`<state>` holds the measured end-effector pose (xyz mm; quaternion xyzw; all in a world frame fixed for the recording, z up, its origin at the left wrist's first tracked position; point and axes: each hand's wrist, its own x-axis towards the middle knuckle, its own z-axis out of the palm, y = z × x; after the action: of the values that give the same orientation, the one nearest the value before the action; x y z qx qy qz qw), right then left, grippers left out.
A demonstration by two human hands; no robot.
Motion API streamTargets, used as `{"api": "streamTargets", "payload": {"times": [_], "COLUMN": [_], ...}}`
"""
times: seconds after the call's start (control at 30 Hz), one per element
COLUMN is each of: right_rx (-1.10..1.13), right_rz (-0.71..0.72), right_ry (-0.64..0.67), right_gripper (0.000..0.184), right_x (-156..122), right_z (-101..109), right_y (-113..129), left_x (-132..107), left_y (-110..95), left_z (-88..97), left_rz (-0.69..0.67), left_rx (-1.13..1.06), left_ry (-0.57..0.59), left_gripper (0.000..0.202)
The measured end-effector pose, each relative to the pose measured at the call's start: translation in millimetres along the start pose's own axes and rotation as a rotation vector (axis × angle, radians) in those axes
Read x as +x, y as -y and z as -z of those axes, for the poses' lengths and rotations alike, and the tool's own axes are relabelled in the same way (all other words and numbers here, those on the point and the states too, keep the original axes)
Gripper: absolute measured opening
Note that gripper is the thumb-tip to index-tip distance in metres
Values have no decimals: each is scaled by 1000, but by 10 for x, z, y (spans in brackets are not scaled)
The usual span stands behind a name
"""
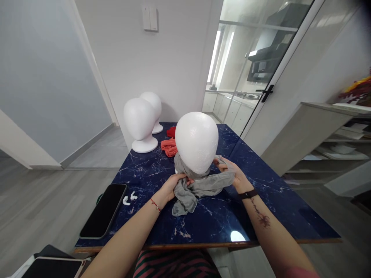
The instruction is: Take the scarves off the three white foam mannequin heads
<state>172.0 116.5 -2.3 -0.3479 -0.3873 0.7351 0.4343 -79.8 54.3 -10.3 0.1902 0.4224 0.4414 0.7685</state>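
Observation:
A white foam mannequin head (196, 141) stands on the dark blue marbled table (261, 208) in front of me. A grey scarf (199, 185) is wrapped around its neck, with its ends trailing onto the table. My left hand (174, 184) is closed on the scarf's left part, just below the head. My right hand (232, 172) grips the scarf on the right side of the neck.
Two more white foam heads (140, 121) stand at the table's far left, with orange and red cloths (169, 146) beside them. A black phone (104, 210) and white earbuds (129, 198) lie at the near left. A shelf unit (333, 146) stands to the right.

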Motion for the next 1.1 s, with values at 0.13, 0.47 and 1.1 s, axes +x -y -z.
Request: {"api": "streamTargets", "payload": {"times": [0.13, 0.47, 1.1], "right_rx": [-190, -1576, -1163], "right_rz": [-72, -18, 755], "right_ry": [-49, -560, 342], "right_gripper": [37, 10, 37], "right_x": [-264, -409, -104], "right_z": [-25, 382, -2347], "right_y": [81, 612, 1409], "left_x": [15, 38, 31], "left_y": [-8, 15, 55], "left_z": [4, 7, 90], "left_rz": [-2, -38, -208], "left_rx": [4, 12, 401], "left_ry": [-21, -27, -16], "left_gripper": [14, 16, 21]}}
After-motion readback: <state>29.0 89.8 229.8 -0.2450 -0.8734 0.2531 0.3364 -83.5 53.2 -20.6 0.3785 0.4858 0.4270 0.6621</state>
